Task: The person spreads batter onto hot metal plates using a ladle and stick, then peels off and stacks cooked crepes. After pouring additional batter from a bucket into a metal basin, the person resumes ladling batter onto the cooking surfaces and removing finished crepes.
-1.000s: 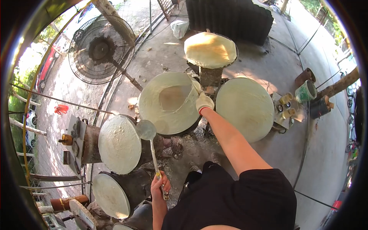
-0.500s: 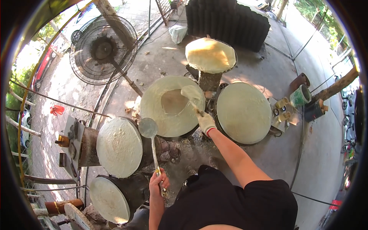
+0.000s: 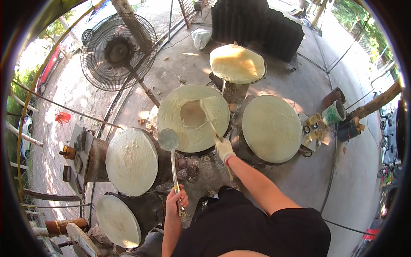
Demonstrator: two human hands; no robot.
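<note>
My left hand [image 3: 177,199] grips a long metal ladle [image 3: 174,165], whose round bowl hangs at the lower-left edge of the middle griddle. My right hand [image 3: 224,150], in a white glove with a red cuff, grips a slim spreading tool [image 3: 210,121] angled onto the middle griddle [image 3: 180,137]. Pale batter forms a wide ring there, with a bare brown patch [image 3: 191,113] near the centre and a thin pale sheet at the tool's end. Batter-covered round griddles [image 3: 270,128] stand at right and left [image 3: 130,162], another at lower left [image 3: 116,220]. A yellow round sheet [image 3: 236,63] lies on the back stand.
A large fan [image 3: 117,52] stands at back left, a black corrugated stack [image 3: 257,28] behind. At right are buckets [image 3: 334,112], small containers [image 3: 314,126] on a stand and a wooden post [image 3: 372,103]. Poles and wires edge the left side; parked vehicles show beyond.
My gloved right hand has moved down toward me with the spreading tool, which has drawn back from the griddle's far right rim toward its middle. The ladle has shifted slightly right.
</note>
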